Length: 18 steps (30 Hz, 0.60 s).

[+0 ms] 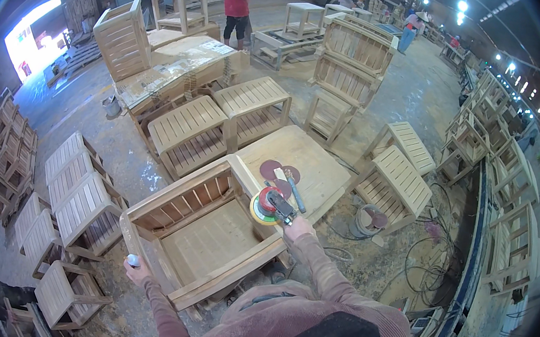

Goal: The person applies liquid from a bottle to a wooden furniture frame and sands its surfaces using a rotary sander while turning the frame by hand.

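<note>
Round red-and-yellow orbital sander at frame centre, pressed on the top rail of the upturned pale wooden chair frame, directly above the right hand whose fingers close around its rear. Left hand, lower left, wrapped around the frame's corner leg, a small grey knob at the fingertips. Dark sanding discs on the plank table just above.
</note>
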Tool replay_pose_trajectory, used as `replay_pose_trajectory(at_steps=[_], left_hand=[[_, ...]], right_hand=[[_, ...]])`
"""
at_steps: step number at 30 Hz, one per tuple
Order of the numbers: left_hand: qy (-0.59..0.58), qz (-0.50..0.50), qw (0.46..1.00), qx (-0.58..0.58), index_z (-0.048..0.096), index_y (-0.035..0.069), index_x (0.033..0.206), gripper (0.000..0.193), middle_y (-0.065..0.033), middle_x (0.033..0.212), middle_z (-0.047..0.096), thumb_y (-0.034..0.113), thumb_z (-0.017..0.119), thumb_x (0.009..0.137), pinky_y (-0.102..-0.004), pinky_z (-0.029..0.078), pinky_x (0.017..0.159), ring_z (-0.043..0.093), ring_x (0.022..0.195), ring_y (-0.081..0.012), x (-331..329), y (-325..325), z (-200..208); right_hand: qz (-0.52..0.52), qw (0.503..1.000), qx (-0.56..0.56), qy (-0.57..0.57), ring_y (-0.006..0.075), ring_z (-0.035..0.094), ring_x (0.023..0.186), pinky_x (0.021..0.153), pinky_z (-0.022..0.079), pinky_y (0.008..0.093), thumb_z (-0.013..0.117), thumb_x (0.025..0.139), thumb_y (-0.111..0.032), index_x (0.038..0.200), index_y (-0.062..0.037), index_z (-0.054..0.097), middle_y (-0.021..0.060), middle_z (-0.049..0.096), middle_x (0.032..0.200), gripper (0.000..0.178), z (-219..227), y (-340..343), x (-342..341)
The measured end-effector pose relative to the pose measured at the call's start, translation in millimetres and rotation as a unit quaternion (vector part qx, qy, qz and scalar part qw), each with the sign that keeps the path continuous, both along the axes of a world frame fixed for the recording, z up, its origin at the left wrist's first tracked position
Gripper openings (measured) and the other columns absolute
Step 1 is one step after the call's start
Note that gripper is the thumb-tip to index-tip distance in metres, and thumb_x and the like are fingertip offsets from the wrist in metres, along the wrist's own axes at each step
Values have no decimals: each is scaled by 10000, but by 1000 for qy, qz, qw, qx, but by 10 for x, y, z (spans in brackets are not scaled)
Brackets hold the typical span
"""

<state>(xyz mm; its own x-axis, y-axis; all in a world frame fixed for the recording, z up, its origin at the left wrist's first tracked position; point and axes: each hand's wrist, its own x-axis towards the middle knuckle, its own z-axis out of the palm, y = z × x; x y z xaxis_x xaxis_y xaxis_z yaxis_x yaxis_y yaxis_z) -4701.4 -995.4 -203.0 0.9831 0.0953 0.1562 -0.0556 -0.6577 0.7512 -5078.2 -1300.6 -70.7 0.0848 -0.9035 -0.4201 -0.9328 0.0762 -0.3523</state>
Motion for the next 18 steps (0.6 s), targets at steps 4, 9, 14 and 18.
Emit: replay_pose_trajectory(at_steps=[4,9,14,18], left_hand=[[14,0,1000,-6,513,108,1199,526,-134,1064,580,278,721,747,-420,406,858,508,1008,-309,-1,-10,13],[1,-5,1000,-13,520,113,1195,538,-135,1055,579,279,737,731,-417,416,842,518,986,-307,35,27,-33],[15,3,1000,-11,512,136,1206,542,-133,1057,572,272,737,732,-419,417,850,516,998,-309,-4,-20,13],[29,5,999,-13,500,157,1221,546,-134,1081,564,274,731,739,-421,417,860,507,1025,-310,1,-17,8]], right_hand=[[1,1000,-1,3,331,605,999,856,481,414,598,781,-271,999,-30,635,204,633,1033,327,1,-6,-13],[12,1000,-5,0,331,610,986,851,483,414,601,779,-268,990,-30,641,205,637,1018,320,-35,-9,-9],[7,1000,-2,-2,335,613,976,846,484,418,602,777,-265,982,-27,643,209,638,1008,317,13,3,-16],[6,1000,-2,-5,337,611,975,848,481,422,596,778,-259,980,-25,643,212,636,1011,312,49,15,-16]])
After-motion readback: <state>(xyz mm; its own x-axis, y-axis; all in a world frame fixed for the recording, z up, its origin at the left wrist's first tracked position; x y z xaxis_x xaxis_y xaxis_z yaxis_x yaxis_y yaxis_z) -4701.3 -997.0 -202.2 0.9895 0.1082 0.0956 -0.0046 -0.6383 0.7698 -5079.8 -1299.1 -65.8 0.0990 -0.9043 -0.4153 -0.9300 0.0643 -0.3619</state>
